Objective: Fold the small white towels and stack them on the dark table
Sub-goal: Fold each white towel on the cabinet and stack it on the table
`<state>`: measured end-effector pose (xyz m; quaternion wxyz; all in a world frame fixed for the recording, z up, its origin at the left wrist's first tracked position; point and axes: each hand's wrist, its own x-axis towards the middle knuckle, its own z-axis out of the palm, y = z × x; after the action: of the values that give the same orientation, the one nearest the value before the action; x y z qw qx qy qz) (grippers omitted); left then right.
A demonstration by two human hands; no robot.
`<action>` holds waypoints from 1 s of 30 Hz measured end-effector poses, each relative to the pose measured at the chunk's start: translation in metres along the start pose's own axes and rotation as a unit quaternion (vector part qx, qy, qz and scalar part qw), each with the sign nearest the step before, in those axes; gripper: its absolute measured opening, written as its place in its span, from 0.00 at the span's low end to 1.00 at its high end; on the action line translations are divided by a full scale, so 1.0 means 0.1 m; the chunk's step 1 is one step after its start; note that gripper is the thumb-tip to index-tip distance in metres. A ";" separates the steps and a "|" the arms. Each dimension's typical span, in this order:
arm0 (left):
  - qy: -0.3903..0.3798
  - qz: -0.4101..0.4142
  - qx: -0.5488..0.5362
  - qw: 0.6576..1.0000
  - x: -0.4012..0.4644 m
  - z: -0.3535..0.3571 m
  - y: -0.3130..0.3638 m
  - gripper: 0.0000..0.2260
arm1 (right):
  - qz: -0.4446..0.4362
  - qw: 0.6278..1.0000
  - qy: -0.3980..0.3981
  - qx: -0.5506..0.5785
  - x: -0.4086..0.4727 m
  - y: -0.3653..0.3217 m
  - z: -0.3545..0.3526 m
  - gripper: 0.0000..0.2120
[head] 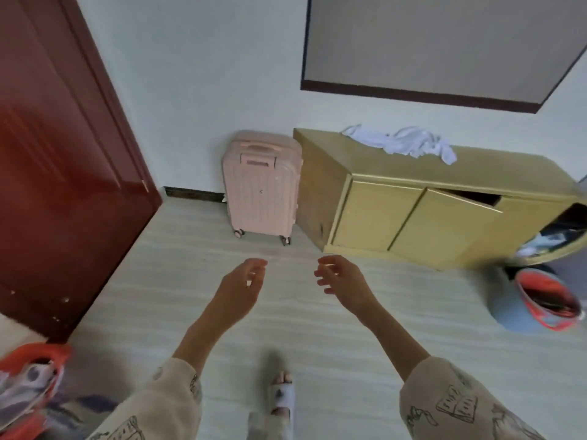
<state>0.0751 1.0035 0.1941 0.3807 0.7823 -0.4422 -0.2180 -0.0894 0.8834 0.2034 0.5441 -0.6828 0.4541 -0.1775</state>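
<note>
Crowding the cabinet (381, 214) — pink suitcase (262, 188), white cloths (403, 142) on top.

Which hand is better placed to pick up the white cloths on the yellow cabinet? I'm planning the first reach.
Probably the right hand. It is empty with loosely curled fingers, on the side of the yellow cabinet where the white towels lie crumpled. The left hand, also empty, hangs nearer the pink suitcase.

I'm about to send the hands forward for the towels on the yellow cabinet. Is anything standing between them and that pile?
Nothing visible does. Left hand and right hand hang empty over bare floor. The white towels lie crumpled on the yellow cabinet, ahead and to the right. The pink suitcase stands left of that path.
</note>
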 end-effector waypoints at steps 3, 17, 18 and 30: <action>-0.037 0.013 -0.009 0.999 0.73 0.35 0.17 0.11 | 0.008 0.999 0.039 -0.009 0.61 0.08 -0.44 0.09; -0.178 0.049 0.021 0.983 4.05 1.54 1.05 0.12 | 0.056 0.988 0.142 -0.022 3.37 0.00 -2.23 0.08; -0.186 0.046 0.027 0.981 4.24 1.65 1.07 0.12 | 0.063 0.988 0.140 -0.019 3.57 0.04 -2.33 0.08; -0.233 -0.032 0.061 0.970 6.58 3.10 1.55 0.12 | 0.110 0.987 0.100 -0.065 6.20 0.46 -3.88 0.08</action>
<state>0.1212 0.2644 0.1226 0.2115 0.7450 -0.5064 -0.3792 -0.0696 0.1540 0.1391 0.4668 -0.6411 0.5893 -0.1543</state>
